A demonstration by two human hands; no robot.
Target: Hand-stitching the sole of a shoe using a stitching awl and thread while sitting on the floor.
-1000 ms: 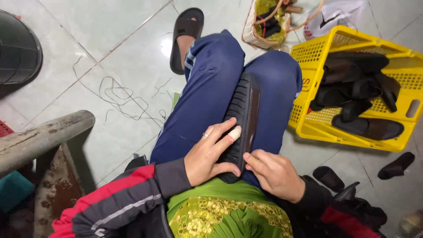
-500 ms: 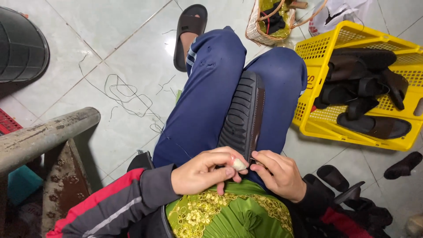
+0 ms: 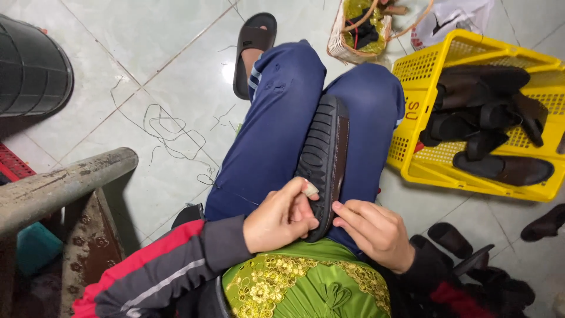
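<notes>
A black shoe (image 3: 323,154) lies sole-up and lengthwise between my knees, on blue trousers. My left hand (image 3: 281,215) pinches its near end, and one finger wears a pale wrap at the tip. My right hand (image 3: 372,231) touches the shoe's near edge from the right, fingers curled against the brown rim. A thin thread runs from the left hand toward the floor on the left.
A yellow plastic crate (image 3: 424,171) with several dark shoes stands at the right. A woven basket (image 3: 341,41) sits at the top, loose thread (image 3: 170,132) lies on the tiled floor, and a metal bar (image 3: 65,185) crosses the left. More black shoes (image 3: 450,238) lie at lower right.
My left hand slid from flat on the sole down to the shoe's near end and closed into a pinch. My right hand stayed at the near edge.
</notes>
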